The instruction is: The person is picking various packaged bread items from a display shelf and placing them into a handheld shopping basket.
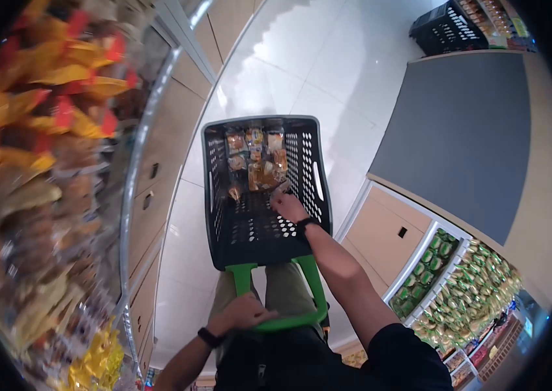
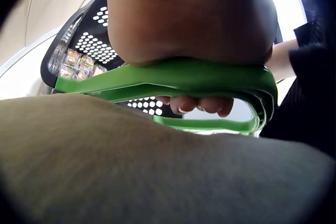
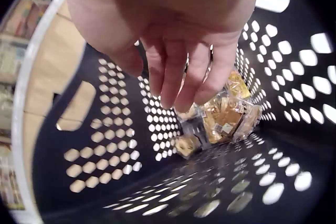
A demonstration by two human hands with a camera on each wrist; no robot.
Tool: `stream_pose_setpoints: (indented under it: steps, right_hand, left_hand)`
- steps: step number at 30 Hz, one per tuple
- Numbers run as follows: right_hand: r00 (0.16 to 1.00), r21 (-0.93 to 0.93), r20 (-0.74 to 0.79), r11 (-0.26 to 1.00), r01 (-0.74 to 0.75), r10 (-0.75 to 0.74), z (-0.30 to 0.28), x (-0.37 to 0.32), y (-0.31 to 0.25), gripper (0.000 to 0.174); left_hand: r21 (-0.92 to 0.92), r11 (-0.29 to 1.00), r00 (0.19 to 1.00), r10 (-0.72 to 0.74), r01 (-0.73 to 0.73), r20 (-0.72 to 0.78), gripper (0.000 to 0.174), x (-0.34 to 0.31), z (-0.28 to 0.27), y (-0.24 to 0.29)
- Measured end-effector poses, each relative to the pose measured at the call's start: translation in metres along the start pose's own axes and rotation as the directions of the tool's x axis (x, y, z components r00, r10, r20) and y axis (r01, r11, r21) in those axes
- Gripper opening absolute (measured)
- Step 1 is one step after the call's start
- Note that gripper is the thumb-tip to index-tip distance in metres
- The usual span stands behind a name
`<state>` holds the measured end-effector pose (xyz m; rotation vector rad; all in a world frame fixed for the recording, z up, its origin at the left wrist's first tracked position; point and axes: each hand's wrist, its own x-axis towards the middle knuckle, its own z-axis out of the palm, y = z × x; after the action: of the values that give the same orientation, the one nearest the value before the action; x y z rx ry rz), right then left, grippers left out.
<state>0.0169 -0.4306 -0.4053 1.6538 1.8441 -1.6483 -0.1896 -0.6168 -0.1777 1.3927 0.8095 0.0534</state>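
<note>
Currently I'm seeing the left hand curling its fingers round the green handle of the black basket, which is sitting in front of the person's legs. Inside it, the right hand is hanging with its fingers fairly straight and slightly apart, near the wrapped packets; whether the fingertips are touching one, I'm not managing to tell. Those packets are lying clustered towards the basket's far end. Bagged goods are crowding the left side, a grey-topped counter the right.
</note>
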Motion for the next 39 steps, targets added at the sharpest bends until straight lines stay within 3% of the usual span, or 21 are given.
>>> stream_pose_setpoints:
  steps: [4, 7, 8, 9, 10, 11, 12, 13, 15, 17, 22, 24, 25, 27, 30, 31, 33, 34, 35, 37, 39]
  right_hand:
    - [0.996, -0.051, -0.040, 0.996, 0.078, -0.080, 0.051, 0.134, 0.062, 0.025]
    - [0.969, -0.205, -0.160, 0.967, 0.152, -0.186, 0.092, 0.242, 0.135, 0.026]
    - [0.964, -0.207, -0.195, 0.968, 0.139, -0.181, 0.100, 0.268, 0.147, 0.027]
    - [0.957, -0.209, -0.229, 0.970, 0.127, -0.175, 0.108, 0.293, 0.159, 0.028]
    - [0.948, -0.071, -0.309, 0.996, 0.054, -0.073, 0.097, 0.298, 0.139, 0.031]
    - [0.952, -0.065, -0.300, 0.997, 0.044, -0.062, 0.099, 0.313, 0.138, 0.031]
    - [0.954, -0.151, -0.294, 0.988, 0.006, -0.051, 0.104, 0.328, 0.140, 0.034]
    - [0.957, -0.237, -0.288, 0.971, -0.030, -0.041, 0.106, 0.340, 0.141, 0.039]
    - [0.984, -0.194, -0.144, 0.973, -0.128, 0.101, 0.099, 0.354, 0.129, 0.042]
    - [0.963, -0.261, -0.012, 0.929, -0.263, 0.270, 0.083, 0.359, 0.103, 0.051]
    - [0.971, -0.266, -0.100, 0.934, -0.238, 0.219, 0.096, 0.372, 0.123, 0.062]
    - [0.984, -0.344, -0.136, 0.926, -0.155, 0.114, 0.096, 0.367, 0.122, 0.056]
    - [0.984, -0.338, -0.135, 0.929, -0.153, 0.113, 0.098, 0.361, 0.121, 0.056]
    - [0.974, -0.247, -0.226, 0.968, -0.052, -0.005, 0.101, 0.346, 0.118, 0.045]
    - [0.977, -0.146, -0.207, 0.989, 0.024, -0.054, 0.099, 0.321, 0.111, 0.033]
    - [0.943, -0.173, -0.304, 0.981, 0.086, -0.136, 0.103, 0.314, 0.105, 0.025]
    - [0.910, -0.136, -0.339, 0.970, 0.203, -0.238, 0.084, 0.293, 0.109, 0.023]
    - [0.874, -0.096, -0.365, 0.947, 0.306, -0.320, 0.084, 0.274, 0.107, 0.022]
    - [0.905, 0.047, -0.347, 0.960, 0.277, -0.244, 0.077, 0.262, 0.093, 0.021]
    - [0.899, 0.089, -0.331, 0.939, 0.332, -0.286, 0.061, 0.234, 0.063, 0.020]
    - [0.883, 0.099, -0.349, 0.924, 0.369, -0.315, 0.045, 0.196, 0.037, 0.020]
  left_hand:
    - [-0.196, 0.967, 0.953, 0.103, -0.163, -0.285, 0.039, 0.007, 0.003, -0.024]
    - [-0.291, 0.946, 0.974, 0.081, -0.141, -0.211, 0.026, 0.004, -0.005, -0.034]
    - [-0.296, 0.955, 0.999, 0.039, -0.034, 0.012, 0.008, 0.001, -0.012, -0.034]
    - [-0.279, 0.958, 0.972, -0.002, 0.069, 0.235, 0.024, -0.002, -0.014, -0.038]
    - [-0.293, 0.952, 0.967, -0.011, 0.088, 0.253, 0.024, -0.009, -0.006, -0.040]
    - [-0.501, 0.862, 0.989, -0.011, 0.082, 0.144, 0.022, -0.015, 0.008, -0.044]
    - [-0.681, 0.730, 0.999, -0.038, 0.053, 0.036, 0.021, -0.019, 0.015, -0.049]
    - [-0.688, 0.723, 0.998, -0.043, 0.062, 0.045, 0.021, -0.025, 0.022, -0.056]
    - [-0.838, 0.545, 0.997, -0.076, 0.036, -0.006, 0.018, -0.031, 0.028, -0.062]
    - [-0.853, 0.521, 0.997, -0.079, 0.041, -0.001, 0.019, -0.035, 0.031, -0.065]
    - [-0.802, 0.594, 0.998, -0.062, 0.060, 0.028, 0.023, -0.031, 0.021, -0.061]
    - [-0.917, 0.364, 0.981, -0.158, 0.164, 0.112, 0.022, -0.026, 0.017, -0.057]
    - [-0.915, 0.366, 0.980, -0.164, 0.169, 0.115, 0.022, -0.027, 0.022, -0.057]
    - [-0.742, 0.663, 0.990, -0.015, -0.093, -0.137, 0.020, -0.027, 0.031, -0.057]
    - [-0.684, 0.703, 0.949, -0.041, -0.196, -0.314, 0.020, -0.015, 0.012, -0.057]
    - [-0.679, 0.710, 0.951, -0.044, -0.186, -0.307, 0.020, -0.012, 0.006, -0.056]
    - [-0.371, 0.922, 0.993, 0.121, -0.109, 0.010, 0.023, -0.002, -0.003, -0.054]
    - [-0.340, 0.933, 0.991, 0.088, -0.116, -0.098, 0.015, 0.006, -0.007, -0.051]
    - [-0.306, 0.944, 0.977, 0.058, -0.120, -0.204, 0.008, 0.013, -0.015, -0.052]
    - [-0.291, 0.953, 0.964, -0.157, 0.090, -0.213, 0.019, 0.004, -0.019, -0.051]
    - [-0.077, 0.987, 0.900, -0.159, 0.139, -0.407, 0.023, 0.002, -0.025, -0.041]
